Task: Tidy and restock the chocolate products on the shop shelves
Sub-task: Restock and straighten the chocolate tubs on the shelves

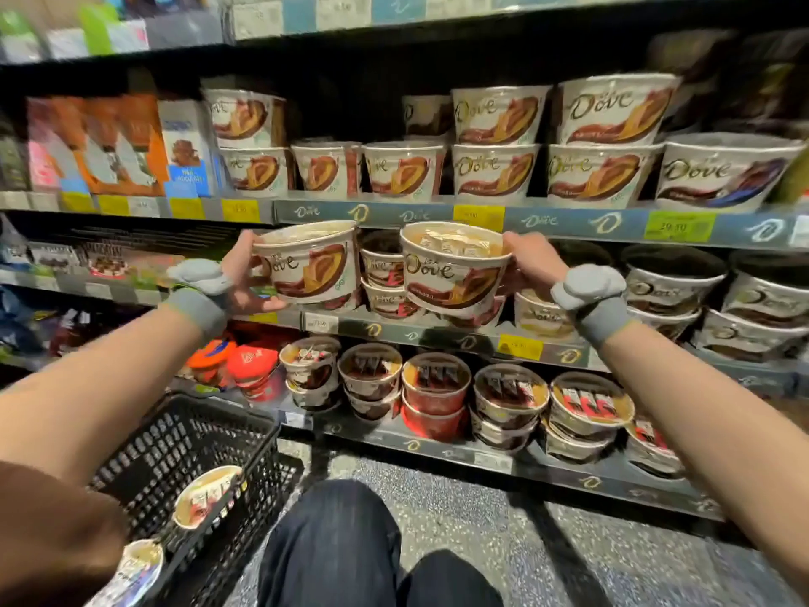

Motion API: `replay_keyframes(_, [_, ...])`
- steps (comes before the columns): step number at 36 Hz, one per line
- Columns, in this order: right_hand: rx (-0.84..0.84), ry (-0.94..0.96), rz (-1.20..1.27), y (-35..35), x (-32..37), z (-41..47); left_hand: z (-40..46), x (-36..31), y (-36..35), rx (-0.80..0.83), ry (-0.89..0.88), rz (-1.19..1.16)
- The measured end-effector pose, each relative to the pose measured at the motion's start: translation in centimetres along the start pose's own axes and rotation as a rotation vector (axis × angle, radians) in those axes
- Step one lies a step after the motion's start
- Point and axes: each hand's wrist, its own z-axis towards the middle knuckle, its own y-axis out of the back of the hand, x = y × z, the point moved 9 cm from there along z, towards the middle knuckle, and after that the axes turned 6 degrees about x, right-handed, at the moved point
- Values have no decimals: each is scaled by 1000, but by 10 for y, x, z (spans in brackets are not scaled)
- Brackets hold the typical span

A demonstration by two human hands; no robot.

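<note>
The left hand [245, 278] is gripping one tub [306, 265], fingers curled round it; the right hand [532, 265] is clamping another tub [453, 269]. Both are hovering before the middle shelf [437, 339]. Best kept level, labels facing outward, going into gaps above the fingers.

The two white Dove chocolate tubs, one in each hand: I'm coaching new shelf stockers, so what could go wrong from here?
1. Each white Dove chocolate tub, left and right, is gripped one-handed from the side by the left hand and right hand; either might slip.
2. The stacked white tubs on the middle shelf sit just behind; pushing in could topple them.
3. The black plastic basket stands by the knees, a possible trip hazard.
</note>
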Motion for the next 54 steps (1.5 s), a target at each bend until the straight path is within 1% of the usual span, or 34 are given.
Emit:
replay_keyframes(2, [-16, 83, -2, 11, 35, 0, 0, -31, 2, -21, -76, -6])
replay_keyframes(4, [-33, 130, 39, 20, 62, 7, -6, -61, -6, 8, -127, 9])
replay_keyframes(10, [-43, 154, 166, 29, 128, 8, -4, -123, -17, 18, -237, -26])
replay_keyframes(12, [-61, 180, 122, 32, 142, 12, -3, -134, -24, 11, -247, 4])
replay_keyframes(14, [-123, 201, 70, 39, 158, 17, 0, -148, -28, 16, -264, 35])
replay_keyframes(16, [-122, 226, 77, 42, 169, 28, 7, -164, -31, 18, -292, 43])
replay_keyframes(18, [-156, 208, 111, 49, 175, 39, 14, -175, -37, 12, -308, 52])
replay_keyframes(21, [-161, 197, 180, 56, 168, 75, 22, -184, -42, -8, -306, -1])
replay_keyframes(23, [-181, 193, 165, 51, 177, 61, 28, -187, -46, -14, -291, -14])
replay_keyframes(26, [-183, 185, 160, 43, 181, 63, 39, -196, -47, -30, -304, 7])
replay_keyframes(29, [-187, 183, 153, 40, 179, 81, 49, -201, -49, -23, -309, 13])
replay_keyframes(31, [-187, 180, 137, 40, 176, 110, 60, -206, -49, -22, -307, 14])
replay_keyframes(35, [-226, 164, 117, 42, 182, 131, 73, -220, -52, 2, -301, 58])
replay_keyframes(39, [-271, 163, 109, 30, 203, 110, 95, -233, -54, 51, -285, 79])
replay_keyframes(43, [-271, 164, 128, 19, 205, 108, 121, -235, -47, 30, -260, 101])
replay_keyframes(45, [-275, 165, 107, 18, 205, 110, 129, -235, -49, 44, -244, 124])
replay_keyframes(47, [-292, 131, 55, 18, 203, 112, 148, -236, -46, 85, -231, 131])
replay_keyframes(50, [-330, 133, 32, 22, 206, 116, 196, -243, -37, 125, -225, 137])
replay_keyframes(53, [-333, 92, -46, 21, 205, 116, 241, -251, -29, 108, -231, 126])
replay_keyframes(54, [-346, 99, -30, 23, 203, 118, 248, -250, -28, 93, -229, 122])
